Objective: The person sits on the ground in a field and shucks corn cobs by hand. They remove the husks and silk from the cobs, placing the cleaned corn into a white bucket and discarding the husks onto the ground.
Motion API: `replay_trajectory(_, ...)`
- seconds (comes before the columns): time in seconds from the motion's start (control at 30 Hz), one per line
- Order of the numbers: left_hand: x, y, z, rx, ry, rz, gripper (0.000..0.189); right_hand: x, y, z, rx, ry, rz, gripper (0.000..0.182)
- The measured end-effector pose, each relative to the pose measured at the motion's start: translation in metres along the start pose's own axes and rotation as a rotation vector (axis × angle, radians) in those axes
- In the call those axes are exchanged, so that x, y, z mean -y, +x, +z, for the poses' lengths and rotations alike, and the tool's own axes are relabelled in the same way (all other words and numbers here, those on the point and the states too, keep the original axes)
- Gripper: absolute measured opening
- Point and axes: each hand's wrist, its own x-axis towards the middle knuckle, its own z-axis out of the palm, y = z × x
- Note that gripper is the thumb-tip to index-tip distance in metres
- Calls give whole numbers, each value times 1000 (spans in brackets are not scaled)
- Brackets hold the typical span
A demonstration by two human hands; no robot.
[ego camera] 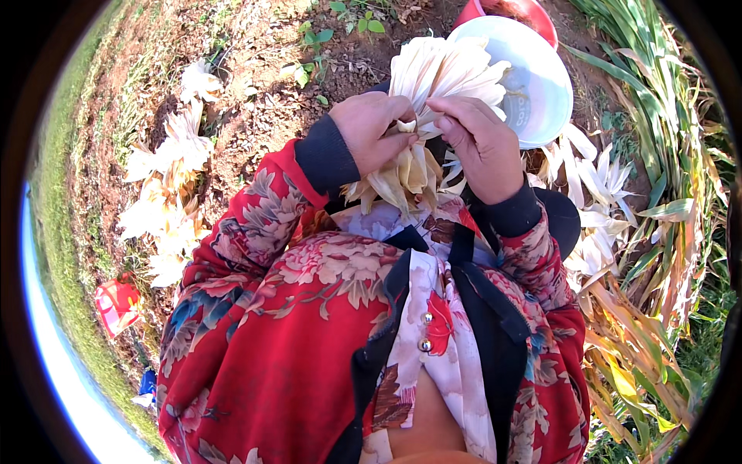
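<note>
Between my two hands is a bundle of pale dry corn husks [443,72], its leaves fanned out above and hanging below over my lap. My left hand [377,130] closes thumb and fingers on the bundle's narrow middle, where a small cream end of husk pokes out. At the other side of that middle, my right hand [478,142] has its thumb and forefinger pinched near the husks; whether it grips a strand cannot be told. Just beyond the right hand stands a whitish plastic bucket [539,87], partly behind the husks.
A red container [530,17] touches the bucket's far side. Husk bundles [174,197] lie in a row on the soil at left, near a red bag [117,306]. Loose husks [597,203] and green corn stalks [666,116] lie at right.
</note>
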Motion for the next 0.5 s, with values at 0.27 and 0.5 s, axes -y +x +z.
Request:
replay_trajectory(0.27, -7, -1, 4, -36, -130, 99, 17, -5, 0, 10, 93, -98, -58, 18)
replay_trajectory(0.5, 15, -3, 7, 143, -574, -238, 16, -3, -8, 18, 130, 325, 198, 12)
